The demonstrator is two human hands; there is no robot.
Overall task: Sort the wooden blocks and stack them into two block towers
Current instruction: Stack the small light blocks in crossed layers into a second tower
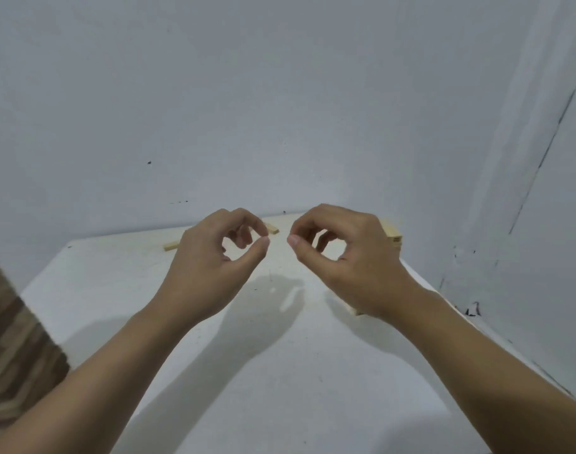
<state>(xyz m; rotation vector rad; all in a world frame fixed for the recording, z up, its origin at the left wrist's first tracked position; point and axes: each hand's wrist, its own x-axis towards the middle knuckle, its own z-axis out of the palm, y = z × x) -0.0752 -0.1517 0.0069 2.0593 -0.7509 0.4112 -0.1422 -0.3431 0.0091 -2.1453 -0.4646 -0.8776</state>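
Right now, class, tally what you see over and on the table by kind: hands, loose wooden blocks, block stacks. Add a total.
Hands: 2 (left hand, right hand)
Loose blocks lying flat: 2 (left block, middle block)
Block stacks: 1 (stack, partly behind the right hand)
Total: 5
A wood edge under the right wrist is too hidden to class.

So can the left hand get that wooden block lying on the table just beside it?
Probably yes. The left hand is raised over the table with curled fingers holding nothing. The wooden block lies flat just past its outer side, and nothing stands between them.
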